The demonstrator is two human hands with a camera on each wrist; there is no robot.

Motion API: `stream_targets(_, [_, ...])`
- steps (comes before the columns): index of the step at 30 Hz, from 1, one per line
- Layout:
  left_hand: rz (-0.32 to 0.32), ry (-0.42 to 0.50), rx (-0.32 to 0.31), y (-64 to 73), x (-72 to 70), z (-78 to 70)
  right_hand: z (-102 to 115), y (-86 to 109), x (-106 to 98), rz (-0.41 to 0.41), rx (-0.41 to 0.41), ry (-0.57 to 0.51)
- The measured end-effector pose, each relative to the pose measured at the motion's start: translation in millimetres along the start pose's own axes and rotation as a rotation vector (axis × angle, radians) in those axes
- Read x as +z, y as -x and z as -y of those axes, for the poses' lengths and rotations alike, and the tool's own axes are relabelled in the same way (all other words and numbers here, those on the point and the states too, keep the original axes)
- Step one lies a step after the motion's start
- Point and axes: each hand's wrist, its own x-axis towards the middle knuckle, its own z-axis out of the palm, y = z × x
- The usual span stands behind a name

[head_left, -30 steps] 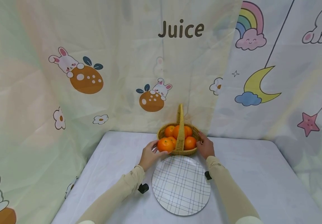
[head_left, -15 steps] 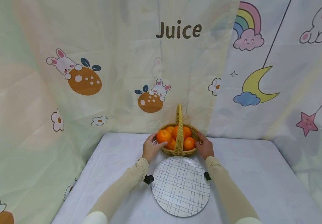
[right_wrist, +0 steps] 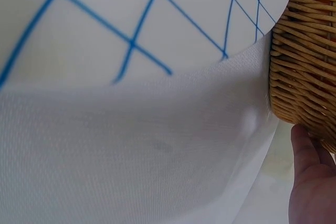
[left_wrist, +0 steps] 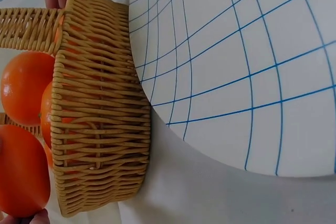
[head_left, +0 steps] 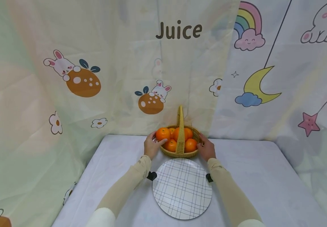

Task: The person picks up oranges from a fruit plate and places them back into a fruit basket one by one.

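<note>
A yellow-brown wicker basket (head_left: pixel 167 153) with a tall arched handle stands at the back of the table, holding several oranges. My left hand (head_left: pixel 151 147) grips one orange (head_left: pixel 163 134) between thumb and fingers, at the basket's left rim. In the left wrist view this orange (left_wrist: pixel 23 174) shows beside the woven wall, with fingertips (left_wrist: pixel 39 217) under it. On the other side, my right hand (head_left: pixel 207 149) holds the basket's right rim. The right wrist view has its fingers (right_wrist: pixel 304 148) against the wicker (right_wrist: pixel 304 66).
A round white plate (head_left: pixel 182 189) with a blue line grid lies in front of the basket, between the forearms. A white cloth covers the table (head_left: pixel 251 176). Behind it hangs a printed curtain (head_left: pixel 118 78) close to the basket.
My left hand has carried the orange from the basket's front left further back along its left rim. My right hand stays at the right rim. The whole view has shifted slightly.
</note>
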Motion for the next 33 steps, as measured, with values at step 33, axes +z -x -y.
stream_targets(33, [0.054, -0.069, -0.018, -14.1, 6.3, 2.9, -4.0, -2.3, 2.8, -0.036, -0.043, -0.003])
